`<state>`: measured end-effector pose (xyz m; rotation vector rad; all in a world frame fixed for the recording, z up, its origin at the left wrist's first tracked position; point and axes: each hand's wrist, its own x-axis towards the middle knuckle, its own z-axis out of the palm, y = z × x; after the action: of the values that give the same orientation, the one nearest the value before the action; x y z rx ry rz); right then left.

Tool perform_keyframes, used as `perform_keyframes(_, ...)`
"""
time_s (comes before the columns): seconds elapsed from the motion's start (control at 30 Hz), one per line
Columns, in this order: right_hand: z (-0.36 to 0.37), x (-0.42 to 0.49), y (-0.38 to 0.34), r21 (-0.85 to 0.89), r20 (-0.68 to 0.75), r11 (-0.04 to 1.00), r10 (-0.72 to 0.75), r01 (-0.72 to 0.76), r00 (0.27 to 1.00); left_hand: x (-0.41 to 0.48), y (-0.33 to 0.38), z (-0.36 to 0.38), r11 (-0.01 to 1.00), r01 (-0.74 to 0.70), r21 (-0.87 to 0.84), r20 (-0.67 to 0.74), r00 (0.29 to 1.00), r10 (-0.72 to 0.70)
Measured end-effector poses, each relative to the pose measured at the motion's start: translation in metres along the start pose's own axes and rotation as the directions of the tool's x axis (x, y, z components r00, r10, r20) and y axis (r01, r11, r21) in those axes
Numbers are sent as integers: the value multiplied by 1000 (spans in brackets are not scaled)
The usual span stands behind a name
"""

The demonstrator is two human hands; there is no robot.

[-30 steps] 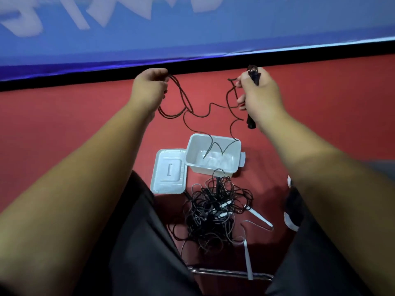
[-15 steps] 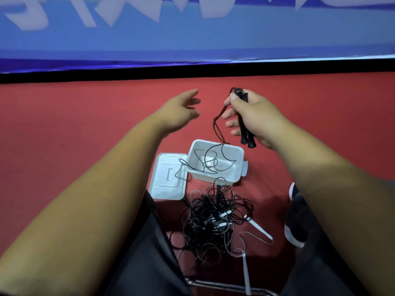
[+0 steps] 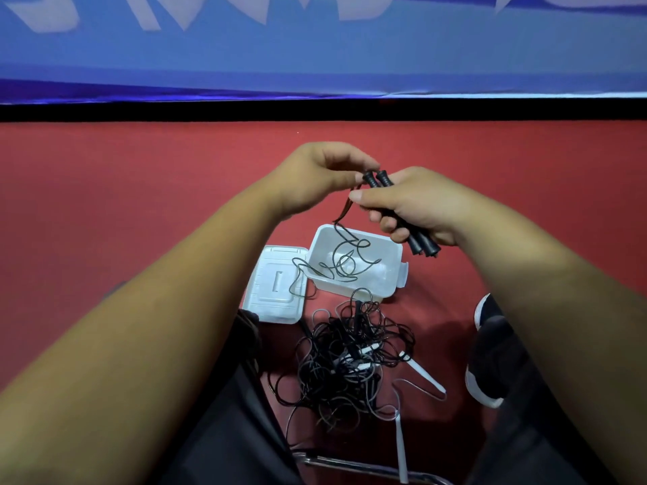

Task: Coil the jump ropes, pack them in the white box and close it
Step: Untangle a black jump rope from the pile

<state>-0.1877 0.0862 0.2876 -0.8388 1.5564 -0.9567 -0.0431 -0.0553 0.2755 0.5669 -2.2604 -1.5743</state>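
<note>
right hand [image 3: 418, 204] grips 2 handles [image 3: 422, 242]

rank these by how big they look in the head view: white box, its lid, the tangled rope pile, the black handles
1. tangled rope pile
2. white box and lid, too alike to rank
3. black handles, smallest

Red floor [image 3: 140, 204], black baseboard strip [image 3: 175, 112], blue banner [image 3: 315, 54] with pale lettering

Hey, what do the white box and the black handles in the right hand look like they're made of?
White box: likely thin moulded plastic, faintly translucent, soft sheen, with a snap tab on its side. Black handles: probably rubber or matte plastic, ribbed at the ends; can't tell which.
</note>
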Motion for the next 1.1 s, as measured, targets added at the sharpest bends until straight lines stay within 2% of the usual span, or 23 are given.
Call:
perform_keyframes(0.1, 2, -1, 0, -5, -18, 999, 37, -37, 999, -1, -3, 4, 999, -8, 41, 6, 1000, 7)
perform_keyframes(0.2, 2, 2, 1, -8, -30, 996, 91, -91, 995, 2, -8, 7, 995, 21, 99, -49, 999, -16)
perform_keyframes(0.3, 0, 7, 0, -156, -129, 980, 104, -124, 986, 4, -8, 14, 981, 33, 190, -112, 994, -12)
perform_keyframes(0.47, -1, 18, 4, -471, -306, 875, -46, -109, 951, 7, -2, 20, 948, 41, 315, -297, 953, 57)
perform_keyframes(0.57, 1, 21, 6, -625, -346, 775, -171, -91, 922, 12, -7, 14, 936, 122, 329, -396, 918, 20)
perform_keyframes(0.7, 3, 23, 6, -657, -351, 751, -239, -57, 905, 14, -14, 4, 836, 228, 499, -438, 899, 16)
perform_keyframes(0.8, 3, 23, 5, -665, -335, 747, -277, -18, 900, 14, -14, 1, 782, 245, 573, -427, 904, 30)
perform_keyframes(0.87, 3, 22, 6, -663, -324, 748, -282, -4, 903, 14, -11, 2, 837, 205, 508, -397, 918, 16)
perform_keyframes(0.97, 2, 20, 8, -657, -311, 754, -272, 1, 911, 13, -2, 1, 969, 196, 148, -334, 932, -138)
perform_keyframes(1.03, 0, 19, 8, -649, -303, 761, -268, 8, 914, 11, 3, -5, 975, 206, -77, -244, 945, -219)
perform_keyframes(1.1, -2, 16, 8, -641, -284, 767, -271, 28, 920, 8, 7, -12, 952, 218, -215, -143, 957, -251)
